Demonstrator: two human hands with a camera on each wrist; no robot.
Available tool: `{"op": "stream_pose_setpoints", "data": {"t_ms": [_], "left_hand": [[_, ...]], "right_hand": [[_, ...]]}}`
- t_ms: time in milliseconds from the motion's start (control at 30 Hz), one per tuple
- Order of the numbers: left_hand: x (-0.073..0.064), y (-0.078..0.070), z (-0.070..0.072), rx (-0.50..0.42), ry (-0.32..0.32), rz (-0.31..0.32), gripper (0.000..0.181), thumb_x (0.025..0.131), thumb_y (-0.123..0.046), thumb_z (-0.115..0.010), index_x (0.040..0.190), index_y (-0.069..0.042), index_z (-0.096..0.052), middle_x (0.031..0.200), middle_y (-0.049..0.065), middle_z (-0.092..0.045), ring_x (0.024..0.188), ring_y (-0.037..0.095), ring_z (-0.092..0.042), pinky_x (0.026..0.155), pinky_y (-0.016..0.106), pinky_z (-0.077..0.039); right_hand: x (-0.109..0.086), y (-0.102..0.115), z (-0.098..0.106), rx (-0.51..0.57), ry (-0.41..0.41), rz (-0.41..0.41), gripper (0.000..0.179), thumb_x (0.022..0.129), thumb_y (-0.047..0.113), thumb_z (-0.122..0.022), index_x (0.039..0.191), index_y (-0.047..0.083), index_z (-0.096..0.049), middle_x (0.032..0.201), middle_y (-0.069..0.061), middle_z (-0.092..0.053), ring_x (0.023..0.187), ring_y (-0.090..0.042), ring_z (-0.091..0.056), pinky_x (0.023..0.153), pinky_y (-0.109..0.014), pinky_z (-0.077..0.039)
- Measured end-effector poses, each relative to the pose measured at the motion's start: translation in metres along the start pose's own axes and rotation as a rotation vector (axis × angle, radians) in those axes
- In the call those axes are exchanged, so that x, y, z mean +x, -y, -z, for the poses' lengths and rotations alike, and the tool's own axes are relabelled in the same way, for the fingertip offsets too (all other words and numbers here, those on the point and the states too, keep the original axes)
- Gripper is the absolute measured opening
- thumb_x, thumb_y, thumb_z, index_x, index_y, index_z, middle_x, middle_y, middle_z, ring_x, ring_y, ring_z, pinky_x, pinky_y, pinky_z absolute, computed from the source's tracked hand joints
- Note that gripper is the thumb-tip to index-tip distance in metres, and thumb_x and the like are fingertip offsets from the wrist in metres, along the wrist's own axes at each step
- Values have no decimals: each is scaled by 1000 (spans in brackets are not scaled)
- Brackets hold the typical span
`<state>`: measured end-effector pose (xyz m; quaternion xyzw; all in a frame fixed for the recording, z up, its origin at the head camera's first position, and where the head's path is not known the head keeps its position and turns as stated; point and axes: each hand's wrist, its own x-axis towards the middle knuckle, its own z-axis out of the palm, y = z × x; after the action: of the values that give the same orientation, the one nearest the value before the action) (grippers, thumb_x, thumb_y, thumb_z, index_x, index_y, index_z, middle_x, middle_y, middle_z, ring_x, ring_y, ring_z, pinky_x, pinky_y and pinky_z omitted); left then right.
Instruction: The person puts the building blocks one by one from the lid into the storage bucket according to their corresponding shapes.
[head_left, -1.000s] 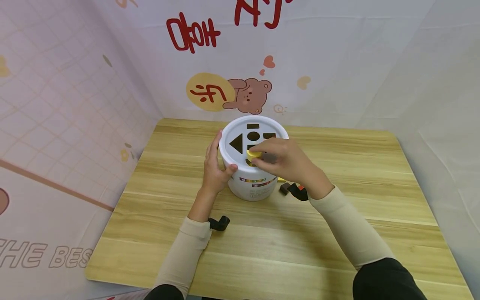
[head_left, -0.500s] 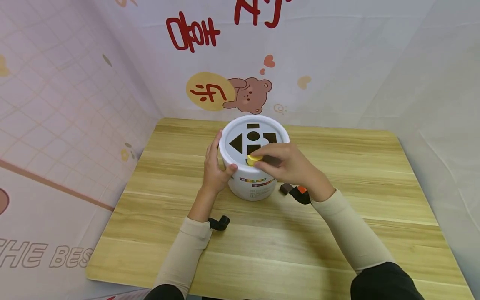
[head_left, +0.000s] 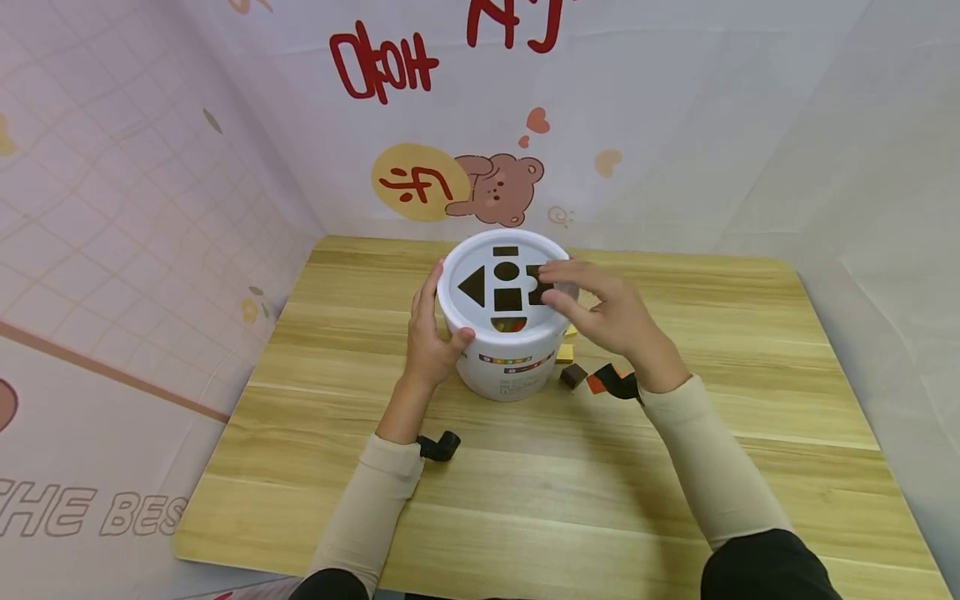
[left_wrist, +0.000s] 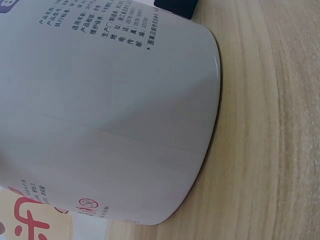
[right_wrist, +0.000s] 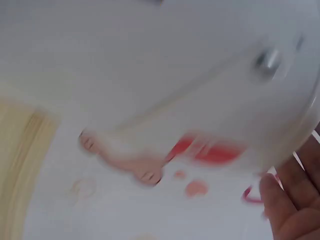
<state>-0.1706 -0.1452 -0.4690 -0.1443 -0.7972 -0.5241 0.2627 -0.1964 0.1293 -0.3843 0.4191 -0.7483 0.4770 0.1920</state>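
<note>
A white shape-sorter bucket [head_left: 502,375] stands upright on the table, its printed wall [left_wrist: 115,100] filling much of the left wrist view. Its white lid [head_left: 468,250] has several dark shaped holes, among them a triangle, a circle and squares. Through the front half-round hole [head_left: 508,325] some coloured bits show inside. My left hand [head_left: 432,342] holds the bucket's left side, thumb at the front rim and fingers along the wall. Over the lid's right part is my right hand [head_left: 600,304], fingers and thumb apart with nothing between them. The blurred right wrist view shows its fingers [right_wrist: 295,195] beside the bucket.
Right of the bucket lie yellow blocks [head_left: 565,353], a dark brown block [head_left: 573,377] and an orange-red block [head_left: 596,384], partly behind the black wrist-camera mount [head_left: 618,383]. A printed cloth backdrop [head_left: 660,125] rises behind the wooden table [head_left: 675,467].
My right hand pressed a yellow block down at the front half-round hole, let go of it and moved right and back. The block is gone from the lid. My left hand stayed put.
</note>
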Motion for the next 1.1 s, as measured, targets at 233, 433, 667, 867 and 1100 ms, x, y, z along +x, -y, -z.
{"op": "stream_pose_setpoints", "data": {"t_ms": [233,433,667,867,1100], "left_hand": [[0,0,0,-1,-1,-4,127,78,-99,-47,164,-6,-35,165,7,-43,147,27,-40,119,60,-34],[0,-1,0,0,5,0,129,77,-100,-47,164,-6,-34,165,4,-42,148,25,-39,120,58,-34],[0,-1,1,-13,0,-4,128,78,-99,-47,163,-5,-34,166,6,-42,149,27,-38,120,59,-33],[0,-2,1,-21,0,-7,128,78,-99,-47,163,-3,-34,166,7,-42,148,27,-38,120,60,-33],[1,-2,1,0,7,-5,129,77,-100,-46,162,-2,-35,166,4,-42,148,26,-39,119,59,-34]], "right_hand": [[-23,-56,21,-153,-86,-241,26,102,1,-67,126,-5,-74,125,-20,-74,120,-40,-68,107,-48,-52],[-57,-101,11,-220,121,-462,39,106,23,-68,137,0,-69,136,-20,-69,130,-43,-61,111,-62,-46],[-80,-125,-1,-179,247,-554,39,105,19,-67,140,1,-66,139,-19,-67,133,-41,-59,112,-59,-45],[-83,-130,-9,-187,366,-579,37,105,26,-68,139,12,-70,133,-12,-72,127,-35,-64,111,-55,-48],[-85,-132,-18,-218,467,-605,25,104,26,-71,125,13,-76,112,-6,-78,109,-28,-70,102,-50,-53]]}}
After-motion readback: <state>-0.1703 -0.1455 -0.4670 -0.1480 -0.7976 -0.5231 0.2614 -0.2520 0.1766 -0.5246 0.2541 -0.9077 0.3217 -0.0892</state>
